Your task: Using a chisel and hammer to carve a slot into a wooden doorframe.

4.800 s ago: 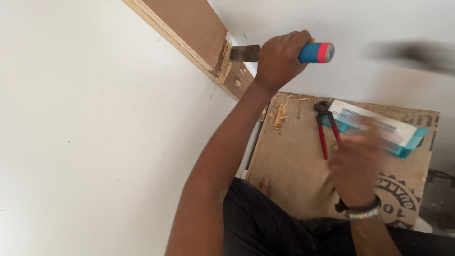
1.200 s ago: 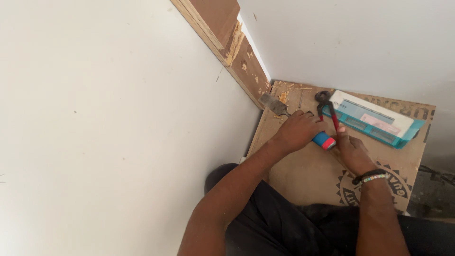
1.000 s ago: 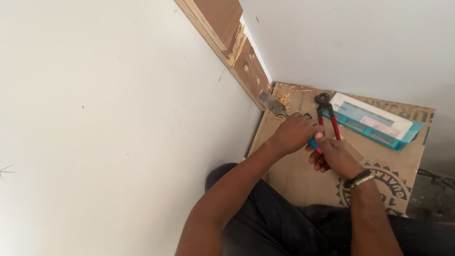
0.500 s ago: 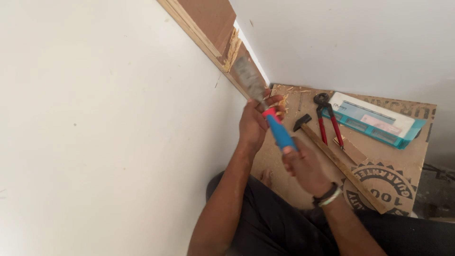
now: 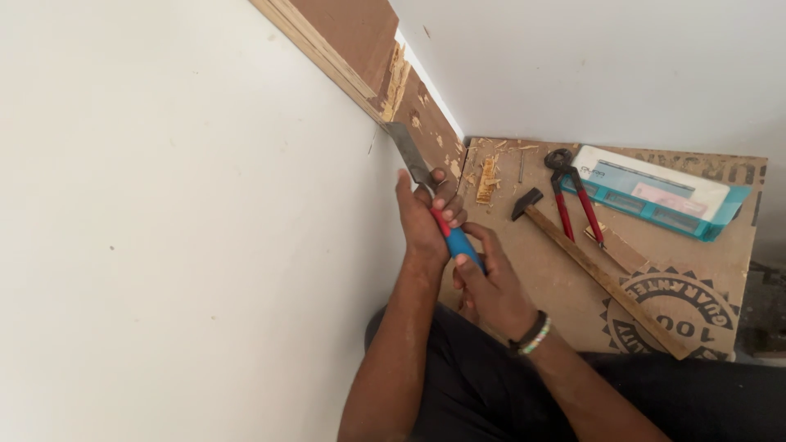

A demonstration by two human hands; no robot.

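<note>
- Chisel (image 5: 426,192): we see its flat steel blade slanting up to the joint where the white wall (image 5: 164,229) meets the wooden skirting board (image 5: 360,41), the tip just beside the splintered patch.
- Our left hand (image 5: 422,221) is wrapped around the chisel where blade meets handle, fingers curled tight about it with the fingertips showing on the right side.
- Our right hand (image 5: 491,286) grips the lower, blue end of the red and blue handle, fingers folded around it; the very butt is hidden, so we cannot tell how far the palm covers it.
- We judge the tool stiff and fairly light, the blade edge sharp; the moulded handle looks the safe place to hold, with fingers kept behind the edge.
- The board looks brittle where it is torn, and chips (image 5: 487,176) lie on the cardboard sheet (image 5: 557,278) below.
- Lying untouched on that cardboard: a hammer (image 5: 589,266) with a long wooden shaft, red-handled pincers (image 5: 573,192) just beside it, and a teal and white box (image 5: 655,192) near the far wall.
</note>
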